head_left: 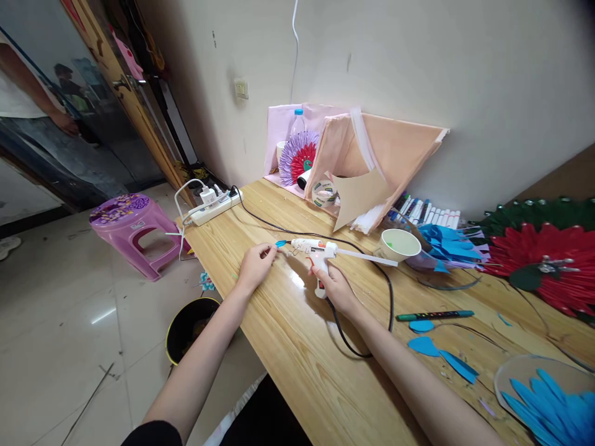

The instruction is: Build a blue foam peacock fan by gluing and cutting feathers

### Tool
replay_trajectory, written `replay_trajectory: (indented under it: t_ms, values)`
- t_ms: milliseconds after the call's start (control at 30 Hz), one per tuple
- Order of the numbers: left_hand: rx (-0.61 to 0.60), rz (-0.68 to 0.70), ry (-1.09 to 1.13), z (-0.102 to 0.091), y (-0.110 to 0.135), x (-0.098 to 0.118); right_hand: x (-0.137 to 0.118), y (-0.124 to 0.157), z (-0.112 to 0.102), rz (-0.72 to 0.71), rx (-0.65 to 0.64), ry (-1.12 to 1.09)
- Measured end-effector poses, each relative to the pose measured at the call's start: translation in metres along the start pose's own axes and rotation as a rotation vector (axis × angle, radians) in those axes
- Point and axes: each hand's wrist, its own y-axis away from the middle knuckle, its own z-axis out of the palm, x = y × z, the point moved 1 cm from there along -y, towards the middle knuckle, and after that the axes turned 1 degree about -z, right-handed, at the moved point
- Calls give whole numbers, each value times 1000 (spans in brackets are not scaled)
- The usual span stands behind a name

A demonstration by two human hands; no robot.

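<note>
My right hand (338, 286) is wrapped round the grip of a white hot glue gun (312, 249), and a long glue stick (367, 257) sticks out of its back end. The nozzle points left, close to or touching a small blue paper piece (281, 244). That piece is pinched between the fingertips of my left hand (255, 266), above the left part of the wooden table. From the gun's grip a black cord (391, 297) loops over the table. Whether glue is on the paper cannot be made out.
A white power strip (216, 208) lies at the table's far left corner. Right of my hands are a paper bowl (400, 245), a green marker (434, 316), blue petals (423, 346) and a red paper flower (548, 263). A pink stool (144, 232) and a bin (193, 328) stand left.
</note>
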Motion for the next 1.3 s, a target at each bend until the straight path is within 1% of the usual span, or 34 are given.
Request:
replay_trajectory:
  t_ms: [133, 367, 467, 533, 600, 667, 767, 833, 900, 967, 1033, 1067, 1100, 1133, 1167, 1200, 1233, 1300]
  values:
    - [-4, 4, 2, 0, 0, -1, 0, -1, 0, -20, 23, 23]
    - [-1, -20, 55, -1, 1, 2, 6, -1, 1, -31, 8, 14]
    - [33, -33, 94, -4, 2, 3, 3, -6, -2, -62, 53, 12]
    - [61, -43, 124, -5, 3, 4, -3, -16, -4, -101, 131, 51]
    - [80, -48, 154, -7, 3, 5, -11, -33, -4, -140, 209, 160]
    - [96, -47, 183, -8, 3, 6, -17, -53, -1, -170, 233, 354]
    - [115, -53, 230, -10, 2, 7, -21, -79, 10, -165, 265, 450]
    - [96, -86, 304, -10, 2, 8, -19, -88, 18, -155, 264, 492]
    - [56, -120, 386, -8, 4, 10, -18, -89, 22, -144, 255, 529]
    - [15, -137, 441, -6, 8, 15, -19, -80, 20, -131, 251, 557]
    - [-19, -158, 474, -2, 15, 22, -22, -61, 11, -134, 267, 579]
    - [-44, -192, 508, 1, 19, 26, -24, -48, 3, -145, 282, 585]
    - [-75, -239, 551, 5, 23, 32, -27, -33, -5, -194, 308, 590]
    - [-126, -335, 640, 10, 28, 37, -30, -17, -15, -281, 322, 582]
    - [-197, -427, 719, 16, 33, 44, -32, 0, -25, -365, 336, 573]
    - [-264, -487, 772, 23, 38, 52, -34, 16, -34, -435, 334, 585]
    - [-322, -520, 793, 31, 43, 60, -35, 32, -44, -490, 328, 616]
    - [-408, -518, 771, 49, 53, 78, -35, 60, -61, -553, 335, 687]
